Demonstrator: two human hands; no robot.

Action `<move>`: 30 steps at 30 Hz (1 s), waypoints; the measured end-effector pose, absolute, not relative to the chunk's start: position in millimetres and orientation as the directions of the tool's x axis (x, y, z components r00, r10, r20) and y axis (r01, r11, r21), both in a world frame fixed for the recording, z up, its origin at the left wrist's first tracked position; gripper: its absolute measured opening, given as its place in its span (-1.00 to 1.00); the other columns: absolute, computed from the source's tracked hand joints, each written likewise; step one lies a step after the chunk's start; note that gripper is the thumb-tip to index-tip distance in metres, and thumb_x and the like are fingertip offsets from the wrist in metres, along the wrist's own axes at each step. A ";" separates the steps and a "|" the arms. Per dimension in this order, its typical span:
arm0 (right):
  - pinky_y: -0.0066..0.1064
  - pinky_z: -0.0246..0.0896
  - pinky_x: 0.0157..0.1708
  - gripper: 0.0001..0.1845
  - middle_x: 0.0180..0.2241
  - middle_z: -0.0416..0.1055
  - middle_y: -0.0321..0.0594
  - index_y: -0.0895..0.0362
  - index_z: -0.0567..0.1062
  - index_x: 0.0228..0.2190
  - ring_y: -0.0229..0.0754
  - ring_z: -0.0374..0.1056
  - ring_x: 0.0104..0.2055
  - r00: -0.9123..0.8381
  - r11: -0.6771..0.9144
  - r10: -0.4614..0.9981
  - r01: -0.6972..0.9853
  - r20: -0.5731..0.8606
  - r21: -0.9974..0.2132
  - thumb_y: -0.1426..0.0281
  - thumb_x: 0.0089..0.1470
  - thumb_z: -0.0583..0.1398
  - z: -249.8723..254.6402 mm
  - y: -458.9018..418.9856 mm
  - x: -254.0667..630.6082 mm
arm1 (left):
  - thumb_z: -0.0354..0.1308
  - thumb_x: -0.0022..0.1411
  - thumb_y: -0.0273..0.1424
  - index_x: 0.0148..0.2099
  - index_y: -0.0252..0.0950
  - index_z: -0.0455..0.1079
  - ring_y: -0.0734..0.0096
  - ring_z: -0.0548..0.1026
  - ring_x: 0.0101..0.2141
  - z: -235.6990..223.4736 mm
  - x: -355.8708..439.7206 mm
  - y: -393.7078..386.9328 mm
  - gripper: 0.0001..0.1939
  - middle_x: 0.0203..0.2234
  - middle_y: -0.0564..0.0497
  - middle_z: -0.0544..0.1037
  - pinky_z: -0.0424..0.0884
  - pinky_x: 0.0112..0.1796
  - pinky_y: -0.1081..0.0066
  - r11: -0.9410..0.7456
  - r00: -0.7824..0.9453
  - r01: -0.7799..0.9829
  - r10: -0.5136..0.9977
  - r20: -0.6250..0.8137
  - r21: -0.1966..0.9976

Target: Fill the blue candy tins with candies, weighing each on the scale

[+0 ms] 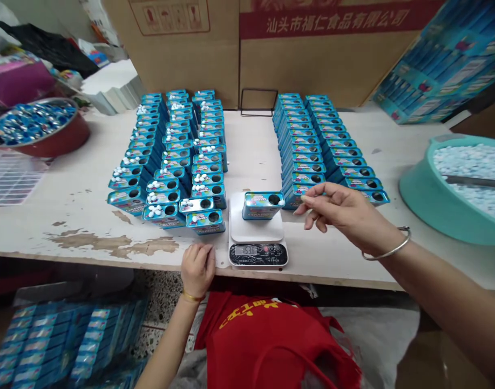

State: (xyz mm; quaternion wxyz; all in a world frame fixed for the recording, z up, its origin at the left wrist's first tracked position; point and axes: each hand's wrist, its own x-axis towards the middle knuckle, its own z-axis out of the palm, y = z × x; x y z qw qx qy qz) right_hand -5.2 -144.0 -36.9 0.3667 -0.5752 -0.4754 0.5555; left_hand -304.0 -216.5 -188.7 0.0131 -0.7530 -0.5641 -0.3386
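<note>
A blue tin (264,205) with a round hole in its top stands upright on a small white kitchen scale (257,232). The display appears to read 153.6. One white candy ball (282,203) shows at the tin's right end, beside the hole. Just right of that tin hovers my right hand (338,210), fingers loosely bent and apart, with nothing visible in them. My left hand (197,266) rests closed at the table's front edge, left of the scale, with nothing showing in it. Rows of blue tins (204,220) with white balls on their tops stand beyond it.
More tin rows (302,156) stand right of the scale. A turquoise basin (421,200) of white balls, with a metal tool (474,181), is at far right. Cardboard boxes (190,59) line the back. A red bowl (56,141) of wrapped pieces sits left.
</note>
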 end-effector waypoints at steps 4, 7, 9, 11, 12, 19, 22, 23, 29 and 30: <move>-0.48 0.04 -0.65 -0.73 -0.53 0.40 -0.29 0.14 0.38 -0.44 -0.38 0.19 -0.63 -0.093 -0.010 0.995 0.284 -0.037 -0.959 0.19 0.01 0.24 -37.5 -134.6 -20.9 | 0.07 0.21 -0.49 -0.23 -0.30 0.35 0.33 0.39 -0.34 -188.2 -304.6 -215.8 -0.92 -0.41 -0.06 0.44 0.33 -0.28 0.34 -0.376 0.149 0.862 0.829 0.538 0.340; -0.44 0.11 -0.51 -0.79 -0.54 0.35 -0.30 0.15 0.46 -0.44 -0.30 0.23 -0.51 -0.157 0.156 0.983 0.427 0.097 -0.891 0.24 0.05 0.21 -38.8 -124.7 -32.8 | 0.08 0.20 -0.50 -0.22 -0.31 0.35 0.33 0.38 -0.35 -187.0 -305.5 -215.1 -0.92 -0.41 -0.06 0.44 0.33 -0.29 0.34 -0.387 0.163 0.864 0.820 0.548 0.322; -0.40 0.13 -0.46 -0.81 -0.55 0.34 -0.31 0.16 0.49 -0.38 -0.27 0.23 -0.49 -0.180 0.211 0.974 0.522 0.135 -0.826 0.28 0.06 0.21 -39.2 -121.8 -38.3 | 0.09 0.20 -0.51 -0.22 -0.31 0.34 0.32 0.38 -0.35 -186.2 -306.1 -215.0 -0.91 -0.41 -0.07 0.44 0.33 -0.30 0.34 -0.394 0.171 0.863 0.817 0.550 0.317; -0.37 0.16 -0.41 -0.80 -0.50 0.37 -0.26 0.18 0.50 -0.31 -0.23 0.26 -0.45 -0.160 0.271 0.963 0.581 0.219 -0.768 0.31 0.10 0.17 -41.5 -125.9 -40.0 | 0.09 0.19 -0.52 -0.21 -0.31 0.34 0.32 0.38 -0.35 -185.7 -306.4 -215.0 -0.91 -0.41 -0.07 0.44 0.33 -0.30 0.34 -0.397 0.173 0.862 0.816 0.552 0.316; -0.35 0.19 -0.37 -0.79 -0.43 0.39 -0.21 0.18 0.50 -0.29 -0.21 0.29 -0.39 -0.145 0.309 0.949 0.598 0.280 -0.739 0.32 0.13 0.14 -44.3 -130.9 -39.4 | 0.09 0.19 -0.52 -0.21 -0.31 0.34 0.33 0.38 -0.35 -185.6 -306.5 -215.0 -0.90 -0.40 -0.07 0.44 0.33 -0.29 0.34 -0.397 0.172 0.862 0.816 0.552 0.317; -0.13 0.19 -0.09 -0.63 -0.10 0.33 0.02 0.19 0.45 -0.03 -0.01 0.23 -0.07 -0.202 0.424 0.850 0.810 0.487 -0.405 0.32 0.16 0.11 -80.3 -170.0 -30.1 | 0.10 0.19 -0.49 -0.23 -0.31 0.36 0.33 0.40 -0.35 -185.7 -305.6 -213.5 -0.93 -0.40 -0.05 0.45 0.33 -0.30 0.35 -0.382 0.163 0.872 0.816 0.554 0.306; -0.08 0.12 0.00 -0.62 0.03 0.29 0.00 0.14 0.45 -0.03 0.05 0.16 0.05 -0.251 0.429 0.837 0.853 0.486 -0.298 0.27 0.15 0.12 -81.0 -165.4 -38.4 | 0.10 0.19 -0.49 -0.24 -0.31 0.36 0.33 0.40 -0.35 -185.1 -305.4 -213.3 -0.93 -0.41 -0.05 0.46 0.33 -0.29 0.35 -0.378 0.162 0.875 0.817 0.553 0.302; -0.07 0.10 0.02 -0.62 0.05 0.28 -0.01 0.14 0.45 -0.03 0.06 0.14 0.08 -0.258 0.431 0.831 0.858 0.493 -0.279 0.26 0.15 0.11 -78.9 -162.4 -41.8 | 0.09 0.19 -0.48 -0.24 -0.30 0.36 0.34 0.40 -0.35 -184.8 -305.2 -213.4 -0.93 -0.41 -0.05 0.46 0.33 -0.29 0.35 -0.375 0.160 0.876 0.819 0.550 0.304; -0.04 0.03 0.07 -0.60 0.08 0.26 -0.02 0.05 0.35 0.04 0.06 0.14 0.11 -0.091 0.345 0.808 0.874 0.582 -0.343 0.30 0.16 0.10 -72.8 -158.0 -12.5 | 0.08 0.20 -0.47 -0.24 -0.28 0.36 0.33 0.40 -0.35 -183.9 -302.9 -214.9 -0.93 -0.41 -0.06 0.45 0.32 -0.29 0.34 -0.359 0.149 0.875 0.839 0.523 0.326; -0.03 0.03 0.06 -0.60 0.06 0.27 0.00 0.03 0.34 0.04 0.07 0.16 0.10 -0.037 0.304 0.804 0.883 0.593 -0.357 0.29 0.15 0.10 -73.3 -159.3 7.3 | 0.08 0.20 -0.46 -0.24 -0.28 0.36 0.33 0.40 -0.34 -183.7 -302.6 -215.0 -0.93 -0.41 -0.06 0.46 0.32 -0.29 0.34 -0.357 0.148 0.874 0.842 0.518 0.330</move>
